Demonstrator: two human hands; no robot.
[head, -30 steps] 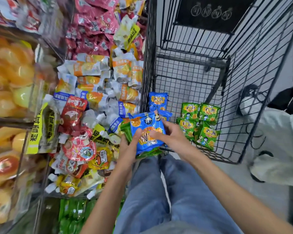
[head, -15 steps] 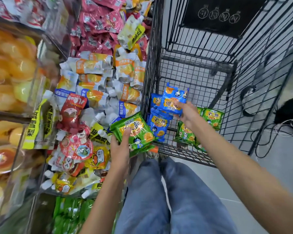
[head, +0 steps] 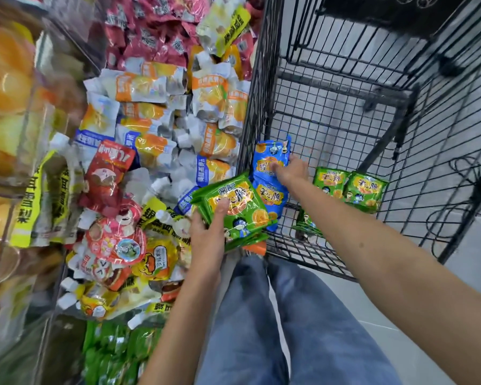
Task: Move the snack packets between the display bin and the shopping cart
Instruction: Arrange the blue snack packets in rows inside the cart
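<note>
The display bin [head: 67, 59] on the left is heaped with mixed snack packets. Just beside the cart's near corner, the left hand [head: 210, 237] grips a stack of green packets [head: 242, 215], thumb pressed on top and fingers curled beneath. Inside the shopping cart [head: 400, 107], the right hand [head: 293, 173] pinches a blue packet [head: 270, 157] against the left wall. More green packets [head: 350, 187] lie on the cart floor.

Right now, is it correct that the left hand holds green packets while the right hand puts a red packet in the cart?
Not quite: the head view shows the right hand putting a blue packet, not red, in the cart. The left hand does hold green packets.
</note>
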